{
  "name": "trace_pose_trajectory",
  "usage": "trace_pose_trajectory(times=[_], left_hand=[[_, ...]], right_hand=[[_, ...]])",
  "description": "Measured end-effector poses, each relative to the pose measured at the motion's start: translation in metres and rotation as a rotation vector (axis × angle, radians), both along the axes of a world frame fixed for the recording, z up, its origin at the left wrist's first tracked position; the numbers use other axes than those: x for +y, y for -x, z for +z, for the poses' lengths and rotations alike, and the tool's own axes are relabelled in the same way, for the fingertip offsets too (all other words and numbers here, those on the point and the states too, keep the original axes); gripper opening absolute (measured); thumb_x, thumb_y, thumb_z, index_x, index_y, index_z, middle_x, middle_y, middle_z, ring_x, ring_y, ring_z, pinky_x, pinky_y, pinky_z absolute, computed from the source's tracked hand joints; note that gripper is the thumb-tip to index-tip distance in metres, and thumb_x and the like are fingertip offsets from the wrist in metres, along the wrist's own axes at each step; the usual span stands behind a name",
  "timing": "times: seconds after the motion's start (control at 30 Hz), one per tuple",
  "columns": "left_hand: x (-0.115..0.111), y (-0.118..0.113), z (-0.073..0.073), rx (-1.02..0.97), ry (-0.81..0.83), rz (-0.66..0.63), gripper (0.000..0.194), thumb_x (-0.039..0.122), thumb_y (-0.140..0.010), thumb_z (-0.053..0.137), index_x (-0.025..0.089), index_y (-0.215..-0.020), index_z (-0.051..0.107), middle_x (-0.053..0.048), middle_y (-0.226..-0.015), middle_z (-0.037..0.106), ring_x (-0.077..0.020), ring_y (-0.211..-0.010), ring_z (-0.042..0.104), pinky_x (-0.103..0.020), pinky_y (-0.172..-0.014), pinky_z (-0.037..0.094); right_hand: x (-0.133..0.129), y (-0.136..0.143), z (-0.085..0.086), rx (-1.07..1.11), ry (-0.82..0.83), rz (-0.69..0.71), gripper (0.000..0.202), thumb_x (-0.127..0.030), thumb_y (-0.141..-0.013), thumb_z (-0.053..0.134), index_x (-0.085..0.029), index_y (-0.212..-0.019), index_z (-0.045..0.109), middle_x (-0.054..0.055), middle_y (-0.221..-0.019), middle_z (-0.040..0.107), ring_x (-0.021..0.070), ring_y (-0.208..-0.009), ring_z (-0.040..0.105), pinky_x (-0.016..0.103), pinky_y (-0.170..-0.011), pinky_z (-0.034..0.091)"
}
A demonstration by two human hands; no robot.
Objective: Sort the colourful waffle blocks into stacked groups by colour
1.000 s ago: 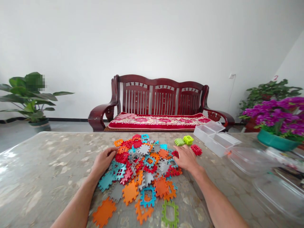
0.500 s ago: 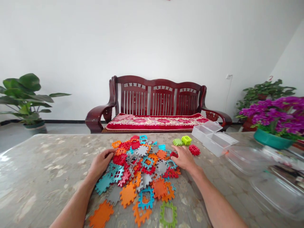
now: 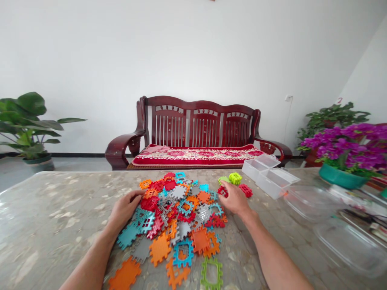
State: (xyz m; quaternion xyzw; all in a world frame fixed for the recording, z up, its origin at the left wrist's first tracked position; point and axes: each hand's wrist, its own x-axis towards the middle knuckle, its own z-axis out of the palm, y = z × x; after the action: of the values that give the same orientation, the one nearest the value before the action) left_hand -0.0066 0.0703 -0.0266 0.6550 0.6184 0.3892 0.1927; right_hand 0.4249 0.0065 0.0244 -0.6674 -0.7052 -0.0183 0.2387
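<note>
Head view: a stone-patterned tabletop (image 3: 60, 217), grey-brown w/ pale blotches and a glossy sheen at the L edge, is seen across the lower half. A pile of toothed plastic pcs (image 3: 181, 231) in orange, red, teal, blue, grey & green is spread over its middle, between the hands. A red pc (image 3: 223, 191) w/ small openings is gripped betw. thumb & fingers of the right hand (image 3: 237, 197), at the pile's far R side. The left hand (image 3: 128, 203) is rested at the pile's L edge, fingers loosely bent; whether anything is held in it can't be told. Just beyond the right hand, a lime-green block (image 3: 235, 178) and a red block (image 3: 245, 190) are seen, w/ a flat light-green pc (image 3: 223, 180) beside the former. Farther R, translucent boxes (image 3: 273, 183) are placed near clear plastic lids (image 3: 350, 245), and purple flowers (image 3: 347, 145) are held in a teal planter (image 3: 344, 176). Behind the table, a dark-red wooden bench (image 3: 205, 110) is covered on its seat by a red-&-cream patterned cover (image 3: 199, 162), backed by a white wall (image 3: 193, 48) w/ a socket (image 3: 287, 98); a large-leaved potted plant (image 3: 33, 133) is seen far L
</note>
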Motion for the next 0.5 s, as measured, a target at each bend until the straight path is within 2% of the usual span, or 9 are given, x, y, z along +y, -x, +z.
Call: trace_pose_trajectory(times=[0.1,0.2,0.27,0.5], left_hand=[[0.0,0.0,-0.001,-0.002,-0.005,-0.001,0.043,0.05,-0.073,0.05,0.022,-0.096,0.074,-0.005,-0.101,0.077,-0.0252,-0.096,0.069,-0.037,-0.097,0.05],[0.001,0.001,-0.001,0.006,-0.014,0.006,0.042,0.049,-0.073,0.05,0.023,-0.094,0.074,-0.004,-0.1,0.078,-0.025,-0.095,0.069,-0.036,-0.096,0.05],[0.001,0.002,-0.001,0.014,-0.014,0.006,0.042,0.049,-0.073,0.05,0.023,-0.094,0.075,-0.004,-0.1,0.078,-0.0249,-0.095,0.069,-0.036,-0.095,0.051],[0.002,0.004,-0.004,0.033,0.002,0.005,0.041,0.05,-0.075,0.049,0.025,-0.097,0.074,-0.003,-0.103,0.078,-0.0249,-0.098,0.069,-0.034,-0.095,0.05]], right_hand=[[0.003,-0.022,0.004,0.049,-0.084,-0.179,0.057,-0.028,-0.082,0.057,-0.022,-0.138,0.052,0.009,-0.123,0.068,0.0247,-0.112,0.062,0.035,-0.096,0.045],[0.002,-0.046,0.01,0.009,-0.073,-0.369,0.056,-0.03,-0.083,0.055,-0.018,-0.138,0.052,0.011,-0.117,0.07,0.027,-0.105,0.065,0.036,-0.089,0.048],[-0.001,-0.058,0.012,-0.036,-0.043,-0.448,0.054,-0.032,-0.085,0.054,-0.018,-0.137,0.053,0.012,-0.115,0.071,0.0282,-0.103,0.066,0.036,-0.086,0.048],[-0.001,-0.071,0.004,-0.125,0.034,-0.509,0.052,-0.037,-0.087,0.051,-0.02,-0.136,0.054,0.012,-0.113,0.072,0.0285,-0.102,0.067,0.036,-0.084,0.048]])
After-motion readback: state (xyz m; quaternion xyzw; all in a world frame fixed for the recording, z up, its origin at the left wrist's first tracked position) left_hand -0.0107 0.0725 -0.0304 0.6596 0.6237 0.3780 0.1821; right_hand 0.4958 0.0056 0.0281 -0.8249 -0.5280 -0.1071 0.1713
